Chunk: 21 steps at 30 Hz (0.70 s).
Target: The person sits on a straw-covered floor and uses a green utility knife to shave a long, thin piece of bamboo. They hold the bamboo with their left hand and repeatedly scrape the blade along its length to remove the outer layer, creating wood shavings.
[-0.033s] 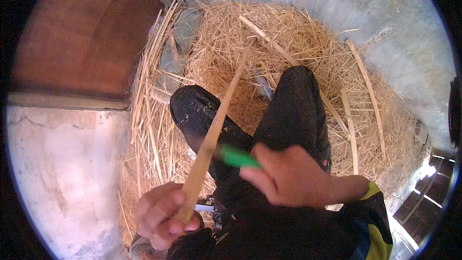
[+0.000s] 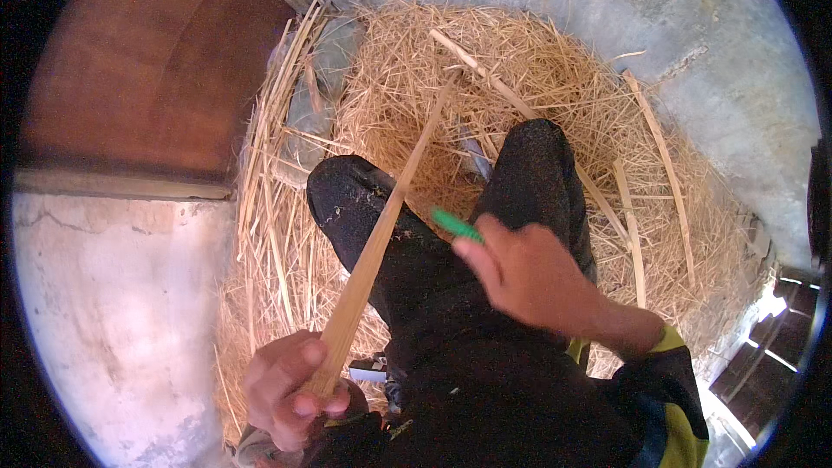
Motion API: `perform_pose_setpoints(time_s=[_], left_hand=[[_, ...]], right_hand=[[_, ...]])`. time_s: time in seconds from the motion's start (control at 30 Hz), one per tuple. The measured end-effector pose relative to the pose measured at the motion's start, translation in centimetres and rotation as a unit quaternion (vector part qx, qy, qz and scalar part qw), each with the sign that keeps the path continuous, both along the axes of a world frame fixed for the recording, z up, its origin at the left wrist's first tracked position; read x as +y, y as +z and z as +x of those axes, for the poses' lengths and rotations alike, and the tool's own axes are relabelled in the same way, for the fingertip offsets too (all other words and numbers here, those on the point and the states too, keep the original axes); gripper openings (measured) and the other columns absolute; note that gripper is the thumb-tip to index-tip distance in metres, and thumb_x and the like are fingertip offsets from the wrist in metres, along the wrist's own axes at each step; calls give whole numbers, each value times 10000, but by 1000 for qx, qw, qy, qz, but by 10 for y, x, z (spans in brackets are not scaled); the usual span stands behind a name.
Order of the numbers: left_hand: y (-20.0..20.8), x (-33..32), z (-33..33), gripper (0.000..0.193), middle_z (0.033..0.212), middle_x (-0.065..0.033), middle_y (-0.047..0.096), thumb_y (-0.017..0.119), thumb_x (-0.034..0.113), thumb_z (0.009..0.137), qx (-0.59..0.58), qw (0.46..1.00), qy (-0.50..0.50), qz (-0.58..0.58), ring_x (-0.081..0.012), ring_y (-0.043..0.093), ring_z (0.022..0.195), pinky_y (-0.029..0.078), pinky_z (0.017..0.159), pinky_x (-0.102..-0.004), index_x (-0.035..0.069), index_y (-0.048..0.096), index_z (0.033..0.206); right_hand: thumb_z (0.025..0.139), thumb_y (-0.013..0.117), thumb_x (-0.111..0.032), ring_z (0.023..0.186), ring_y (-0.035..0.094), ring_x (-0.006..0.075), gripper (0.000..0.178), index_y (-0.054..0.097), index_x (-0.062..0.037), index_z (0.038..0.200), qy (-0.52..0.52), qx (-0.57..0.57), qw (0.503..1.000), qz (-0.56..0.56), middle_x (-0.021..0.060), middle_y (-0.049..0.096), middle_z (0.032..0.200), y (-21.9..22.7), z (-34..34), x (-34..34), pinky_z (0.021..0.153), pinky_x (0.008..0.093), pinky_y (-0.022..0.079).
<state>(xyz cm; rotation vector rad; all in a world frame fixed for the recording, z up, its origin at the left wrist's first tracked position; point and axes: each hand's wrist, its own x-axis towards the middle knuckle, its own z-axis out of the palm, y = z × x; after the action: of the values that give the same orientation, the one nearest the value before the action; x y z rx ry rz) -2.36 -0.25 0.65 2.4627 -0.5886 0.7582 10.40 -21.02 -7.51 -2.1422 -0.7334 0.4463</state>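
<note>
My left hand (image 2: 293,390), at the lower left, is closed round the near end of a long pale bamboo strip (image 2: 368,264). The strip slants up and away to the right, past my left knee, and its far end reaches over the straw. In my right hand (image 2: 542,277) is a green-handled knife (image 2: 455,224), the fingers wrapped round the handle. It points left toward the middle of the strip; its blade is faint and hard to make out. My bent legs (image 2: 529,182) in dark trousers lie beneath both hands.
Straw-like shavings (image 2: 407,43) cover the floor. More strips lie at the right, one (image 2: 663,165) near the grey wall (image 2: 719,52). A bundle of thin strips (image 2: 269,173) lies at the left beside a brown door panel (image 2: 147,61) and a whitish wall (image 2: 121,295).
My right hand and the green-handled knife have moved forward and slightly right, off the strip's near half. My left hand and the strip have hardly shifted.
</note>
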Motion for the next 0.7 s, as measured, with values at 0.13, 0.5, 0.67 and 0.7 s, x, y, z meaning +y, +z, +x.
perform_pose_setpoints(time_s=[0.13, 0.5, 0.67, 0.7], left_hand=[[-16, -23, -7, 314, 1069, -224, 506, 451, 247, 910, -35, 983, 143, -113, -247, 588, 577, 499, 417, -248, 117, 419, 1195], [-13, -37, -6, 327, 926, -209, 518, 445, 353, 925, -10, 982, 167, -93, -223, 554, 456, 475, 369, -260, 27, 461, 940], [-22, -34, -10, 304, 878, -200, 511, 464, 309, 914, -87, 973, 194, -93, -228, 550, 463, 471, 341, -267, 21, 476, 816], [-23, -32, -4, 301, 874, -199, 511, 467, 304, 911, -96, 976, 175, -90, -230, 551, 466, 469, 337, -267, 22, 476, 806]], right_hand=[[902, 482, -332, 512, 556, 404, 307, 478, -29, 848, 29, 59, 997, 51, 200, 515, 519, -4, 1, -4, 445, 489, 433], [887, 514, -287, 590, 567, 403, 278, 472, -12, 898, 87, 105, 991, 16, 200, 513, 574, 21, -2, 2, 525, 469, 436], [897, 498, -282, 510, 548, 397, 261, 483, -29, 834, 121, 46, 990, 46, 172, 508, 529, 31, -12, -2, 464, 468, 425], [897, 501, -280, 507, 550, 393, 258, 487, -30, 832, 111, 48, 992, 35, 172, 506, 525, 29, -14, -1, 461, 463, 427]])
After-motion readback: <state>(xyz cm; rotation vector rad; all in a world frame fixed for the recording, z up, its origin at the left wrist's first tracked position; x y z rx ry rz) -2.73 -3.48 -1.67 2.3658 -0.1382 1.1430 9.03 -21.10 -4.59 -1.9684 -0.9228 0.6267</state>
